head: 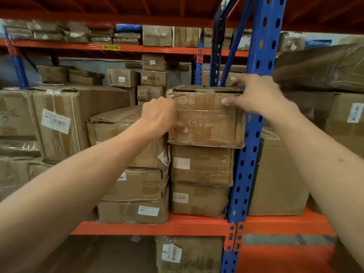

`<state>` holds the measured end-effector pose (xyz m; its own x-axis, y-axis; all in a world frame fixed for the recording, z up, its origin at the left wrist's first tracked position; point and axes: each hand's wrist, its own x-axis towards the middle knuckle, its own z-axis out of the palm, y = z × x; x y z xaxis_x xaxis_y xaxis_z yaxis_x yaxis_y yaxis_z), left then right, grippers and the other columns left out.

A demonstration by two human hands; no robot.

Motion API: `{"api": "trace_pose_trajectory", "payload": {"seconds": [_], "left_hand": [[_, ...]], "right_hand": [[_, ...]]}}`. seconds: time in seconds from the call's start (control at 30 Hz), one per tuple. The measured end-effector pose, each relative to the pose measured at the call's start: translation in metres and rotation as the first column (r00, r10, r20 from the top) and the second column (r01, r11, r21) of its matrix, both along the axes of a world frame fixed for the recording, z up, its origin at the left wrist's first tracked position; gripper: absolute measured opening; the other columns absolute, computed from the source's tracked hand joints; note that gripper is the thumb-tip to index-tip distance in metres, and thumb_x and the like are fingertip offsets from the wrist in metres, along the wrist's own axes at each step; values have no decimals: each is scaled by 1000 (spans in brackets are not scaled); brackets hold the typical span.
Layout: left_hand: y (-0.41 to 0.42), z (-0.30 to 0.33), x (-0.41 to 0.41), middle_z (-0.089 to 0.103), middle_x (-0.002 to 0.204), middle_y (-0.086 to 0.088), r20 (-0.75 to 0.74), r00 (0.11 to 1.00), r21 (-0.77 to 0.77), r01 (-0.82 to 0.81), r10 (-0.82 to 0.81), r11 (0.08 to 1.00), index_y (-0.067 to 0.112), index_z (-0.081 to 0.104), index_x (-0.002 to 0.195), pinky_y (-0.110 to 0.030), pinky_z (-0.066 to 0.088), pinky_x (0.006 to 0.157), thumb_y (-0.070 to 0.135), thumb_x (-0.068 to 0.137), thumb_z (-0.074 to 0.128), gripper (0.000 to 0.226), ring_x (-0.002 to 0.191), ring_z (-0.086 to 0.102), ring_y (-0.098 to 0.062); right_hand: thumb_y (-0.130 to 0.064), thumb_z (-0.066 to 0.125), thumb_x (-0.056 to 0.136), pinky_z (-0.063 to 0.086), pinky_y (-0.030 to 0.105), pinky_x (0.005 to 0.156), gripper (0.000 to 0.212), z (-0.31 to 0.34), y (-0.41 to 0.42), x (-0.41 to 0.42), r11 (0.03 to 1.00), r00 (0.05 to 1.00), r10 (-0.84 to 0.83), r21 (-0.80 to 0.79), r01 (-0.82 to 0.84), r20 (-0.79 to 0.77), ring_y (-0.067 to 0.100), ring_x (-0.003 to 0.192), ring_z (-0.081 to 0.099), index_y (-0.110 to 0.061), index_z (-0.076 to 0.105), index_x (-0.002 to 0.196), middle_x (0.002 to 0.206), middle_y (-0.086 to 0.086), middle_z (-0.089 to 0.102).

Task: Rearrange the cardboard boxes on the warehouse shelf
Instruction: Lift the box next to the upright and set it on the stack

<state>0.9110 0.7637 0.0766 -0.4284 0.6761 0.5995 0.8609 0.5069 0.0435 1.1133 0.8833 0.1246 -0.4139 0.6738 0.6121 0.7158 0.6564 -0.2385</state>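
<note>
Both hands on the top cardboard box (206, 118), a worn, tape-wrapped carton with faint handwriting on its front face. It sits on top of a stack of two more boxes, the middle box (201, 164) and the bottom box (199, 199), at the right end of the orange shelf beam (157, 226), hard against the blue upright post (250, 134). The top box overhangs the one below it slightly toward the post. Left hand (159, 115) is at the box's left front edge, fingers curled and pressed close together around the corner; two fingertips (184, 130) show on the front face, the rest hidden behind the hand. Right hand (256, 95) grips the upper right corner, fingers spread: thumb lying on the front face, the others reaching over the top flap (which looks loose and slightly lifted). Just left of the stack, a slumped neighbouring stack (136, 174) of torn cartons, touching it. Further left on the same shelf, a large box with a barcode label (57, 121). Right of the post, another large carton (275, 178). On the rear rack, a yellow location tag (111, 47) reads 00-03-01.
</note>
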Motion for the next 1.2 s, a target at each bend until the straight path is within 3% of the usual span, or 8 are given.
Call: {"api": "trace_pose_trajectory", "payload": {"seconds": [0.07, 0.13, 0.23, 0.3, 0.53, 0.73, 1.07, 1.2], "left_hand": [[5, -11, 6, 68, 104, -14, -160, 987, 138, 22, 1, 990, 8, 58, 111, -39, 46, 66, 65, 51, 88, 88, 92, 67, -34], [9, -23, -2, 42, 143, -27, -250, 963, 141, 143, -104, 980, 11, 29, 151, -52, 43, 100, 60, 56, 89, 123, 127, 48, -45], [12, -28, -30, -26, 160, -25, -330, 891, -59, 311, -313, 949, 28, -13, 159, -63, -2, 116, 78, 51, 78, 150, 146, -15, -50], [21, -32, -42, -35, 157, -22, -328, 887, -132, 296, -324, 946, 32, -26, 154, -64, -7, 114, 86, 45, 73, 156, 143, -25, -50], [50, -37, -51, -20, 160, -27, -312, 930, -127, 159, -192, 979, 32, -30, 153, -55, 21, 117, 80, 49, 79, 158, 142, 23, -53], [52, -39, -47, -17, 163, -25, -311, 934, -96, 153, -175, 984, 35, -28, 153, -54, 50, 94, 79, 50, 79, 155, 130, 44, -51], [47, -38, -38, -16, 164, -22, -308, 937, -119, 133, -164, 984, 38, -29, 152, -50, 57, 76, 81, 53, 77, 151, 113, 61, -46], [43, -41, -42, -9, 166, -21, -341, 919, -90, 178, -198, 980, 38, -21, 155, -43, 55, 64, 93, 65, 53, 129, 100, 67, -42]], "right_hand": [[-64, 76, 82, 32, 61, 116, 99, -30, 3, -5, 999, 998, -42, 10, 42, 35, 50, 149, 29, -42, 21, 162, 168, 24, 17], [-67, 63, 90, 1, 64, 123, 106, -71, 9, -10, 984, 996, -68, 171, 57, 57, 51, 155, -11, -44, -8, 164, 167, 24, -25], [-59, 40, 106, -9, 67, 121, 78, -121, 24, -19, 888, 995, 47, 452, -81, 86, 49, 153, -21, -34, 0, 167, 169, 24, -21], [-55, 38, 108, -6, 69, 120, 70, -134, 37, -26, 861, 989, 137, 488, -142, 47, 51, 154, -15, -30, 11, 168, 170, 26, -11], [-51, 37, 109, -6, 64, 123, 67, -138, 75, -56, 842, 988, 147, 519, -145, 38, 52, 154, -12, -27, 14, 168, 170, 28, -5], [-50, 39, 109, 1, 67, 123, 68, -139, 89, -61, 839, 985, 170, 519, -163, 35, 55, 153, -10, -24, 17, 168, 170, 30, -2], [-51, 33, 110, -9, 60, 124, 70, -149, 81, -51, 886, 987, 117, 438, -153, 109, 56, 152, -16, -22, 7, 168, 170, 27, -10], [-55, 25, 108, -12, 60, 124, 73, -151, 79, -49, 909, 985, 74, 397, -131, 154, 52, 152, -22, -25, -2, 168, 170, 22, -19]]}}
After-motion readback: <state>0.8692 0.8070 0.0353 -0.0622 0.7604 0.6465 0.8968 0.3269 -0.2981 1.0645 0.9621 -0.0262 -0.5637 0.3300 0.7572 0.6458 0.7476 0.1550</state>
